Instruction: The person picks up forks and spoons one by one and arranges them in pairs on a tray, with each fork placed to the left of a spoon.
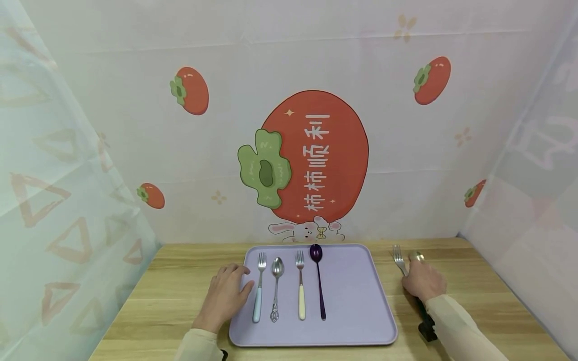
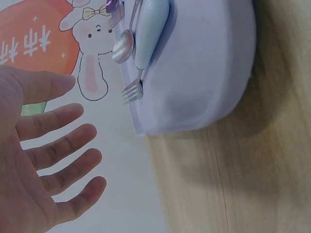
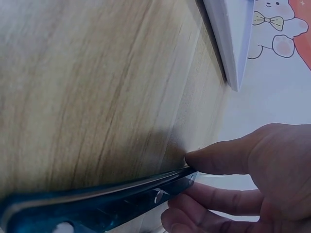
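Observation:
My right hand (image 1: 424, 282) pinches a fork (image 1: 398, 256) on the table, right of the tray. In the right wrist view, thumb and fingers close on its dark teal riveted handle (image 3: 121, 201). A spoon's bowl (image 1: 416, 255) shows just beyond that hand, its handle hidden. My left hand (image 1: 228, 291) hovers at the tray's left edge with loosely spread fingers and holds nothing. Nearest it on the lilac tray (image 1: 352, 301) lies a fork with a light blue handle (image 1: 258, 303). Then come a silver spoon (image 1: 277, 268), a cream-handled fork (image 1: 301, 301) and a purple spoon (image 1: 317, 255).
The wooden table (image 1: 171, 291) backs onto a white cloth wall (image 1: 217, 150) printed with persimmons and a rabbit (image 1: 309, 230). Cloth panels also stand at both sides. The tray has a low raised rim, and its right part is bare.

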`<move>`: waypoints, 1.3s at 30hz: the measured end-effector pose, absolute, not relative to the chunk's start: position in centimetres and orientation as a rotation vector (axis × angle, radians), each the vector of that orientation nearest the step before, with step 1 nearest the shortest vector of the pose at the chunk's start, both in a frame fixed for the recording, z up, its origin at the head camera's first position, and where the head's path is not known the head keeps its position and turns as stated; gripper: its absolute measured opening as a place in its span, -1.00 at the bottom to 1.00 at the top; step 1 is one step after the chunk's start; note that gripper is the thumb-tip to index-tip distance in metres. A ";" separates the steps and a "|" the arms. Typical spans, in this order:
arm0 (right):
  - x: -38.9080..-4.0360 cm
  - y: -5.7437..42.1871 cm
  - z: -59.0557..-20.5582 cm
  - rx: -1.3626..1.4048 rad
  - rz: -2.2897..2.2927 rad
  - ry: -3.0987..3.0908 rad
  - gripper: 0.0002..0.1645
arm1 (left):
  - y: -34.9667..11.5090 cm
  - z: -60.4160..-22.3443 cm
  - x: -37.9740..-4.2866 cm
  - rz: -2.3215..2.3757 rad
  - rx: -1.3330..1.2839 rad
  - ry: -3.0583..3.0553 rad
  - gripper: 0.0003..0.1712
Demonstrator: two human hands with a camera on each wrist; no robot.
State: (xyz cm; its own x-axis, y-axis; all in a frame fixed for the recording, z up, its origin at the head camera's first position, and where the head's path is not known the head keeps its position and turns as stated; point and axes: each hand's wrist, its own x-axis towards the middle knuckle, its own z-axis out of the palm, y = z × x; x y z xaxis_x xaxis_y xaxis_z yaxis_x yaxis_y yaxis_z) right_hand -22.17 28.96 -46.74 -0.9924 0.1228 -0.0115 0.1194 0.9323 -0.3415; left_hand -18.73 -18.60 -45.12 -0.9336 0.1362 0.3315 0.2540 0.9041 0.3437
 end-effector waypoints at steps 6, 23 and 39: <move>-22.1 28.9 -46.4 -0.205 0.541 -3.107 -0.66 | -18.6 -45.2 -18.7 -0.557 -0.288 -2.779 -0.73; -22.5 29.3 -46.8 -0.166 0.538 -3.139 -0.91 | -18.4 -45.2 -18.7 -0.565 -0.298 -2.765 -0.73; -22.6 29.3 -46.6 -0.156 0.526 -3.150 -0.87 | -18.4 -45.1 -18.5 -0.561 -0.285 -2.774 -0.73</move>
State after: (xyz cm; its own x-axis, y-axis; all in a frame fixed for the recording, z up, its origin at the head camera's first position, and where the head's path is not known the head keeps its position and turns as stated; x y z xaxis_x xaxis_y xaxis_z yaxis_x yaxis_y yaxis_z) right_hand -22.57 29.28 -46.59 -0.9937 0.0871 -0.0706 0.1053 0.9412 -0.3212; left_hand -18.54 -18.42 -45.10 -0.9366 0.1333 0.3239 0.2488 0.9042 0.3472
